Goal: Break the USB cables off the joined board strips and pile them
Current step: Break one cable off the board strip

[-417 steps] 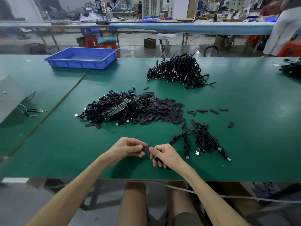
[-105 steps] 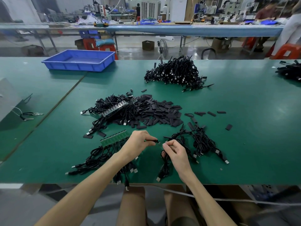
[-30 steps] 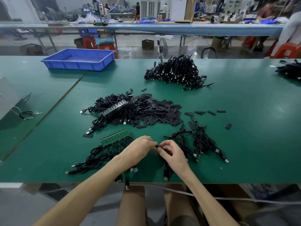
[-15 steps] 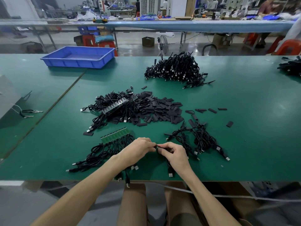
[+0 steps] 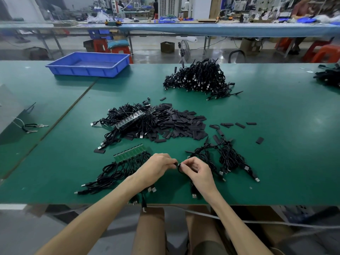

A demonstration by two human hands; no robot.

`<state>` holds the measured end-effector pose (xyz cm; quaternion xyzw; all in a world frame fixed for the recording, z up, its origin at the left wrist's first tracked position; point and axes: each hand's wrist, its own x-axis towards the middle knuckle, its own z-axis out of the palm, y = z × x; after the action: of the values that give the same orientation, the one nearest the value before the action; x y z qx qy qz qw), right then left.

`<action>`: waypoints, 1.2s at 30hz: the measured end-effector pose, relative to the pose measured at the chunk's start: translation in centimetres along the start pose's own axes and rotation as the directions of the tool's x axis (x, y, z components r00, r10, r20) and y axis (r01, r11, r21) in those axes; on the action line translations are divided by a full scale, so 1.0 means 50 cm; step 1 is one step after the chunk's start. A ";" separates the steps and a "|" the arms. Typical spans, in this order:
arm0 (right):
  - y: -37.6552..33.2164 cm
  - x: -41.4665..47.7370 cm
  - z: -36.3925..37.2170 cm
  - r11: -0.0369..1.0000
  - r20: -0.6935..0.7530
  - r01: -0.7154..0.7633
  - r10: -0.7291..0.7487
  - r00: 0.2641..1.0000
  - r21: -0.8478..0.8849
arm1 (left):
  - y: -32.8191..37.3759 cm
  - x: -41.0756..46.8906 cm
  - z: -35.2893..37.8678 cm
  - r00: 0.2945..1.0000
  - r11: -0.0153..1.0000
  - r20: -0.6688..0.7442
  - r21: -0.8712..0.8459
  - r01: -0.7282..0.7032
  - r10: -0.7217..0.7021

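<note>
My left hand and my right hand meet fingertip to fingertip near the table's front edge, both pinching the small end of one black USB cable that trails down under my right palm. A green joined board strip with several black cables attached lies just left of my left hand. A small pile of loose cables lies to the right. Further back rests another board strip tangled in cables beside a heap of black sleeves.
A large pile of black cables sits at the back centre of the green table. A blue tray stands back left. More cables lie at the far right edge. Stray sleeves dot the middle right.
Both hands stay pressed together on the cable end, barely shifting over the last second. Earlier they were apart, and the green strip was brought to the front left.
</note>
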<state>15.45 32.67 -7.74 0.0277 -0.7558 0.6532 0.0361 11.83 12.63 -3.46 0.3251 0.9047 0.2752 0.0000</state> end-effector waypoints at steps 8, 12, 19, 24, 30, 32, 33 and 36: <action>-0.001 0.005 -0.010 0.998 0.111 -0.058 0.059 0.992 -0.006 | -0.007 -0.013 -0.017 0.994 0.995 0.065 0.031 -0.092 0.090; -0.002 0.005 -0.012 0.998 0.114 -0.068 0.069 0.991 -0.011 | 0.000 -0.013 -0.017 0.986 0.987 0.068 0.053 -0.155 0.151; 0.004 0.006 -0.009 0.994 0.100 -0.090 0.096 0.990 -0.058 | 0.007 -0.023 -0.013 0.979 0.971 0.088 0.139 -0.195 0.184; -0.001 0.005 -0.009 0.994 0.089 -0.084 0.090 0.992 -0.071 | 0.016 -0.019 -0.013 0.980 0.970 0.087 0.147 -0.193 0.181; -0.004 0.004 -0.008 0.992 0.092 -0.078 0.088 0.992 -0.101 | 0.016 -0.022 -0.006 0.983 0.973 0.094 0.157 -0.170 0.157; -0.004 0.004 -0.006 0.991 0.092 -0.064 0.075 0.993 -0.118 | 0.014 -0.022 -0.001 0.988 0.975 0.092 0.169 -0.141 0.127; -0.004 0.004 -0.003 0.990 0.094 -0.053 0.066 0.993 -0.132 | 0.012 -0.019 0.000 0.991 0.978 0.093 0.175 -0.116 0.101; -0.002 0.002 0.001 0.986 0.109 -0.018 0.037 0.993 -0.164 | 0.004 -0.007 0.000 0.993 0.980 0.117 0.197 -0.039 0.016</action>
<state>15.35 32.59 -7.64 0.0506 -0.8078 0.5872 -0.0130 12.22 12.54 -3.43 0.3512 0.9216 0.1643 0.0158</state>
